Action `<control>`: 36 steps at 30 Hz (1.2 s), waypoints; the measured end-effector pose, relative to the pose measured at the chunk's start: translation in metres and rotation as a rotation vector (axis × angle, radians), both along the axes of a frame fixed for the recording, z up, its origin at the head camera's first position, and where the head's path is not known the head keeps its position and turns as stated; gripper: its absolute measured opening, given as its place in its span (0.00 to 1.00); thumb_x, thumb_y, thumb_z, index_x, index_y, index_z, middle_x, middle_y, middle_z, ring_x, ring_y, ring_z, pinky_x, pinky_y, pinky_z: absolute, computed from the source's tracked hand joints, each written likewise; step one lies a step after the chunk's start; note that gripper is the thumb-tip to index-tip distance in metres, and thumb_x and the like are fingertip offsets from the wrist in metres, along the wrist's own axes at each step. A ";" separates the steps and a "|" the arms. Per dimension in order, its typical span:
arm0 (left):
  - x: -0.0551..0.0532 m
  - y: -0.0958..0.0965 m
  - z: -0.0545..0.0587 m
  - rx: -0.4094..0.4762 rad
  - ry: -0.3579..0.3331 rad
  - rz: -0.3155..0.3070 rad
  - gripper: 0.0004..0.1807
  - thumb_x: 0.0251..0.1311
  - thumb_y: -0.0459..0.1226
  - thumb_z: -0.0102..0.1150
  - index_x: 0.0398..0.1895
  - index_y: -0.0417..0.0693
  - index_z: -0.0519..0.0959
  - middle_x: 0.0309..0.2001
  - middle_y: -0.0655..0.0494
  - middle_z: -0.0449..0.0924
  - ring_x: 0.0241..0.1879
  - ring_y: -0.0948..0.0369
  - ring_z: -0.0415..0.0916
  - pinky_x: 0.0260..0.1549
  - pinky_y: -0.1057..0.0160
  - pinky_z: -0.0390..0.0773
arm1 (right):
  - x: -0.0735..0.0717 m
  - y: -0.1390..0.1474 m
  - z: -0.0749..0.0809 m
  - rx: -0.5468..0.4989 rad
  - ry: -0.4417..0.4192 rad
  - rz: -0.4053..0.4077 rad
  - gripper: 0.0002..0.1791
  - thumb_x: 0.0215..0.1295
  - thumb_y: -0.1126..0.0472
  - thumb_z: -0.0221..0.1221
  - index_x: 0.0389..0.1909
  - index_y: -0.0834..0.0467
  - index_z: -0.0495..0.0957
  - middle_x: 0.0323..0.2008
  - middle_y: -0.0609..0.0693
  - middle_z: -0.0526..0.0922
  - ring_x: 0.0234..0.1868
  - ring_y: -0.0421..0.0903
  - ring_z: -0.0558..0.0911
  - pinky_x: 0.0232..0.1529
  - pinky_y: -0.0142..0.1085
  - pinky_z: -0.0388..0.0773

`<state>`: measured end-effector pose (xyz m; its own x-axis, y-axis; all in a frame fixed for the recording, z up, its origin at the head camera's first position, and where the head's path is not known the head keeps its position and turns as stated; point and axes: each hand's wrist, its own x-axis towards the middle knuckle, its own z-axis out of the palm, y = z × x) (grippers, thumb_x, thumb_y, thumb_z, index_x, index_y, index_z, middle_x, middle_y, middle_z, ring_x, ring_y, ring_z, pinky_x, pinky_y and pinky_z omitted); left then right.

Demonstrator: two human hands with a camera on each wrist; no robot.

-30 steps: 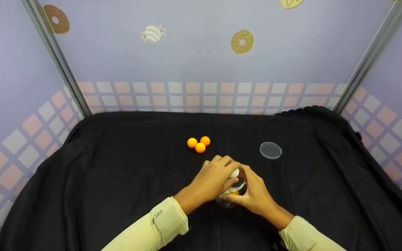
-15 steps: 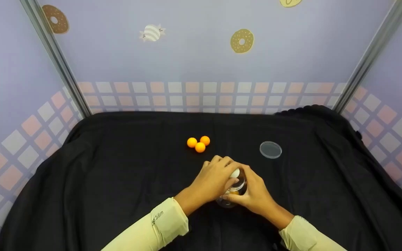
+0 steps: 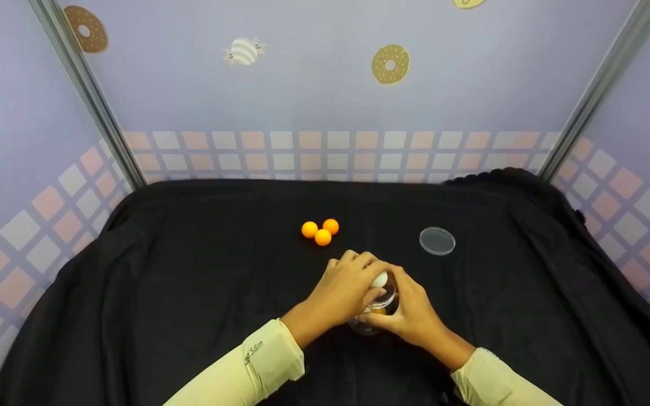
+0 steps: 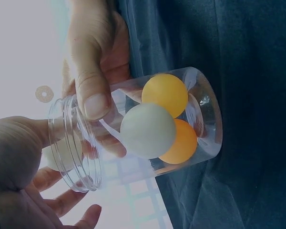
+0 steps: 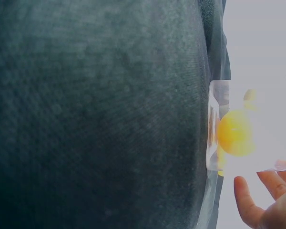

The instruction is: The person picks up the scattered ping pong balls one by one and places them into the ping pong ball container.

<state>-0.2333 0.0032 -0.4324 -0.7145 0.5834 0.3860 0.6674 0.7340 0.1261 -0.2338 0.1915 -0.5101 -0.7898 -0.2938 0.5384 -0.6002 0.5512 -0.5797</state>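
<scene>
A clear screw-neck jar stands upright on the black cloth near the person. My right hand grips its side below the neck, thumb towards me. Over the mouth, my left hand holds a white ping-pong ball between thumb and fingers. The left wrist view shows that ball partly behind the jar's threaded neck. Inside, at the jar's bottom, lie a white ping-pong ball, a yellow-orange ball and an orange ball. In the right wrist view, glare washes out most of the jar.
Three orange ping-pong balls sit in a cluster beyond the hands. A clear round lid lies flat to the right. Black cloth covers the table, its folds hanging at the sides. Patterned panels enclose the back and both sides.
</scene>
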 end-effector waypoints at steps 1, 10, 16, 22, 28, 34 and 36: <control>0.000 0.000 0.000 0.000 0.000 0.000 0.20 0.67 0.51 0.64 0.60 0.63 0.78 0.52 0.62 0.80 0.50 0.58 0.76 0.39 0.58 0.76 | 0.000 0.000 0.000 -0.001 0.002 0.001 0.51 0.42 0.34 0.78 0.68 0.46 0.68 0.52 0.40 0.81 0.49 0.37 0.82 0.49 0.38 0.83; 0.000 0.000 0.001 0.000 -0.002 0.000 0.21 0.66 0.51 0.65 0.60 0.62 0.78 0.53 0.62 0.79 0.50 0.58 0.76 0.40 0.57 0.76 | 0.000 0.000 -0.001 0.008 0.009 -0.009 0.52 0.42 0.34 0.78 0.67 0.48 0.69 0.53 0.41 0.80 0.51 0.38 0.82 0.50 0.39 0.83; 0.000 0.000 0.001 -0.008 -0.002 0.005 0.22 0.65 0.51 0.66 0.61 0.63 0.78 0.55 0.62 0.78 0.52 0.58 0.76 0.42 0.55 0.77 | 0.001 0.001 0.000 0.010 -0.013 -0.007 0.51 0.43 0.33 0.77 0.67 0.47 0.68 0.53 0.40 0.80 0.51 0.42 0.83 0.51 0.40 0.83; 0.000 0.000 0.001 -0.018 -0.010 0.004 0.22 0.66 0.51 0.65 0.61 0.64 0.77 0.55 0.62 0.78 0.52 0.58 0.76 0.42 0.56 0.77 | 0.001 0.001 -0.001 0.001 -0.016 -0.008 0.51 0.42 0.34 0.78 0.67 0.47 0.69 0.52 0.40 0.80 0.49 0.47 0.85 0.50 0.43 0.83; -0.001 -0.001 0.001 -0.018 -0.015 0.002 0.21 0.66 0.50 0.64 0.61 0.63 0.77 0.55 0.61 0.78 0.51 0.58 0.76 0.42 0.56 0.77 | 0.001 0.001 -0.001 0.003 -0.014 -0.010 0.51 0.42 0.33 0.78 0.67 0.46 0.68 0.53 0.40 0.80 0.50 0.44 0.84 0.51 0.42 0.83; -0.003 -0.002 0.002 -0.017 -0.025 -0.010 0.20 0.67 0.51 0.64 0.60 0.63 0.78 0.54 0.61 0.78 0.52 0.58 0.76 0.42 0.55 0.77 | 0.000 0.001 -0.001 -0.004 -0.003 0.004 0.52 0.43 0.35 0.78 0.69 0.46 0.67 0.54 0.40 0.80 0.51 0.43 0.84 0.52 0.41 0.83; -0.004 -0.003 0.002 -0.017 -0.029 -0.020 0.20 0.66 0.51 0.64 0.60 0.63 0.78 0.54 0.61 0.78 0.52 0.58 0.76 0.42 0.55 0.76 | 0.000 0.001 0.000 -0.005 -0.004 0.011 0.52 0.43 0.35 0.78 0.69 0.46 0.67 0.54 0.40 0.80 0.52 0.43 0.84 0.52 0.41 0.83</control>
<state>-0.2374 0.0001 -0.4300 -0.7133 0.6040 0.3555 0.6782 0.7227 0.1330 -0.2337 0.1923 -0.5103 -0.7888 -0.2999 0.5366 -0.6039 0.5411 -0.5852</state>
